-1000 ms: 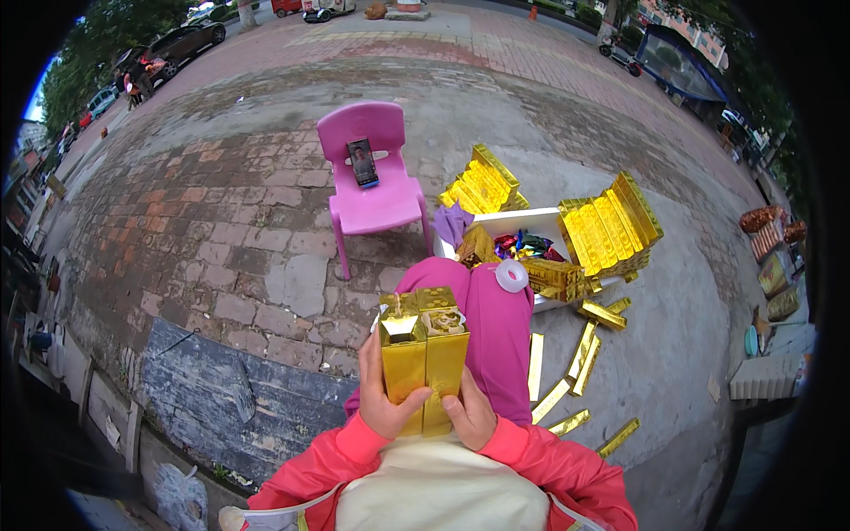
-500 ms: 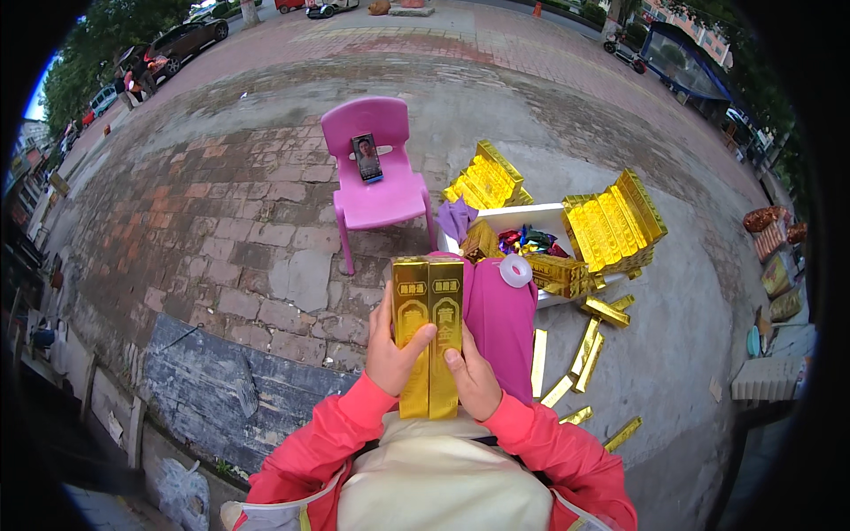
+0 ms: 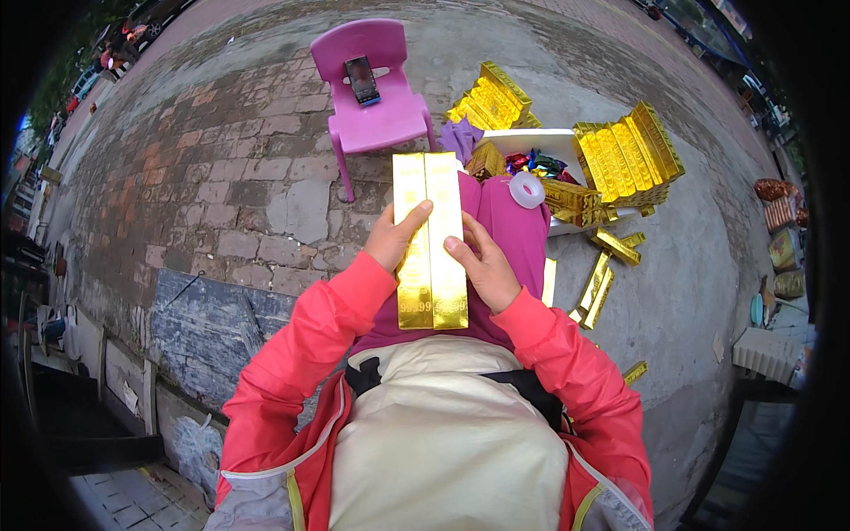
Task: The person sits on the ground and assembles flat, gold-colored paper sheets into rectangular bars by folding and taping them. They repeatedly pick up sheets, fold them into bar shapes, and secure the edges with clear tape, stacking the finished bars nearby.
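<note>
Two long gold foil boxes, the left one [image 3: 412, 274] and the right one [image 3: 448, 190], lie side by side above my lap, their long edges touching. My left hand [image 3: 396, 237] grips the outer side of the pair, its thumb across the top face. On the other side my right hand [image 3: 483, 264] holds the right box, thumb on top and fingers along the edge. Glare whitens much of both faces. On my right knee rests a roll of clear tape [image 3: 527, 190].
Ahead stands a pink plastic chair [image 3: 376, 124] with a phone [image 3: 361, 80] on it. A white tray [image 3: 531, 139] holds shiny coloured foil pieces [image 3: 537, 165], beside stacked gold boxes [image 3: 624, 159] and a purple cloth [image 3: 460, 138]. Loose gold boxes [image 3: 598, 288] lie on the ground at right.
The view has tipped downward, so the chair and tray sit higher. Both hands still hold the pair of boxes, which now catches more glare and sits farther from my waist.
</note>
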`<state>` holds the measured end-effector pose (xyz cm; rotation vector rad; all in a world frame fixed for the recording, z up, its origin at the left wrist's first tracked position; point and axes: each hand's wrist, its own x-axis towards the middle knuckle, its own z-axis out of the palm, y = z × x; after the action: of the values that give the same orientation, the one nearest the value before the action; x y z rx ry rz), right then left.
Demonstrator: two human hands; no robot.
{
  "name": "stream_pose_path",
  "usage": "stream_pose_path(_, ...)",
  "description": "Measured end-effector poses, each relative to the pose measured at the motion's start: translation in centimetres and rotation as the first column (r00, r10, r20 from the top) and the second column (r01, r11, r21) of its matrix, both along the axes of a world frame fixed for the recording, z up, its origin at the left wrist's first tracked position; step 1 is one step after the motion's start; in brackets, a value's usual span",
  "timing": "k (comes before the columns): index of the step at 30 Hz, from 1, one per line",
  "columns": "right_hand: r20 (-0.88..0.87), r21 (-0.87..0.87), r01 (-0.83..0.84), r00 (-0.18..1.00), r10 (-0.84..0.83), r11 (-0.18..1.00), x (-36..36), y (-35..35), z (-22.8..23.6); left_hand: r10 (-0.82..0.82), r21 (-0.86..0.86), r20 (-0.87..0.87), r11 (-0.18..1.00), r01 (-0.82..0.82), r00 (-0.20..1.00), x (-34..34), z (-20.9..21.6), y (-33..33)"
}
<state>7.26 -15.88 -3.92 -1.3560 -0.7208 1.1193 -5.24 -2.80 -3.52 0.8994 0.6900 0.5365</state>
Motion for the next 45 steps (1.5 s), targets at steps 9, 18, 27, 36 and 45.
stream_pose_path(9,0.049,0.020,-0.024,0.999,0.023,0.999,0.7,-5.5,-0.7,0.023,0.255,-0.005,0.967,-0.021,1.000,0.7,-1.1,-5.1)
stream_pose_path(18,0.053,0.027,0.039,0.998,-0.040,0.999,-0.2,-7.8,-1.2,0.024,0.458,-0.114,0.888,0.032,0.993,0.5,-1.2,-6.9)
stream_pose_path(27,0.139,-0.031,0.058,0.989,-0.053,0.998,0.6,-7.8,-1.4,-0.026,0.404,-0.086,0.913,0.059,0.996,1.2,-1.4,-6.9)
stream_pose_path(36,0.385,-0.147,0.067,0.923,-0.005,0.987,0.3,-8.4,0.5,0.090,0.662,-0.549,0.654,0.366,0.831,0.6,-2.3,-6.4)
stream_pose_path(45,0.616,-0.124,0.025,0.786,0.057,0.992,0.8,-8.1,1.2,0.020,0.639,-0.442,0.709,0.299,0.897,0.7,-2.6,-6.2)
